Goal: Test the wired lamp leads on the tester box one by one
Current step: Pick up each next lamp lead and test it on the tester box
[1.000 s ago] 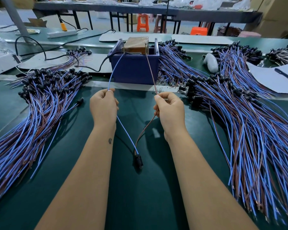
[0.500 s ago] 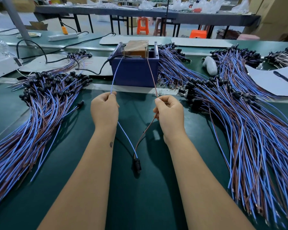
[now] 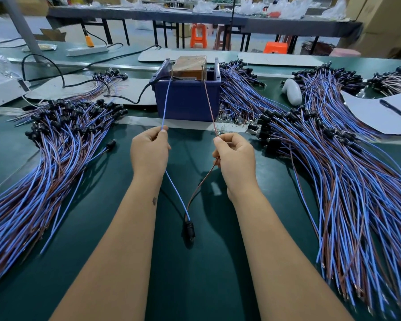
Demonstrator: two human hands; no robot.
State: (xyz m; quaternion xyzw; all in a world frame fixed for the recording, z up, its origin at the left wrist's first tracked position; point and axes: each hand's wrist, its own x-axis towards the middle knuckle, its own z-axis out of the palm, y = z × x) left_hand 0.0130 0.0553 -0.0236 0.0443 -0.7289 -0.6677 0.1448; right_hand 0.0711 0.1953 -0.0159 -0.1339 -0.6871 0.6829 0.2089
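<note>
**Two wires, two hands, one lamp lead at the blue box**

Two hands work a single lead over the dark green bench mat (image 3: 56, 262). The left hand (image 3: 149, 151) has its fingers curled, pinching the thin blue wire (image 3: 166, 105) between thumb and forefinger; the right hand (image 3: 235, 156) pinches the thin brown wire (image 3: 209, 105) in the same way. Both wires run up and away from the fingers to the top edge of the dark blue plastic tester box (image 3: 186, 100), which carries a brown cardboard-coloured block (image 3: 190, 66) between two upright clear plates. Whether the bare wire ends actually touch the contacts there is hard to tell at this range.

Below the hands the two wires converge on a small black lamp holder (image 3: 188, 229), which lies on the mat between the forearms.

A large pile of blue-and-brown leads with black holders (image 3: 56, 144) fans out on the left of the box, and a bigger heap of the same leads (image 3: 345, 181) spreads on the right (its bare tips point towards the near edge). A black power cable (image 3: 134, 98) runs into the box's left side.
</note>
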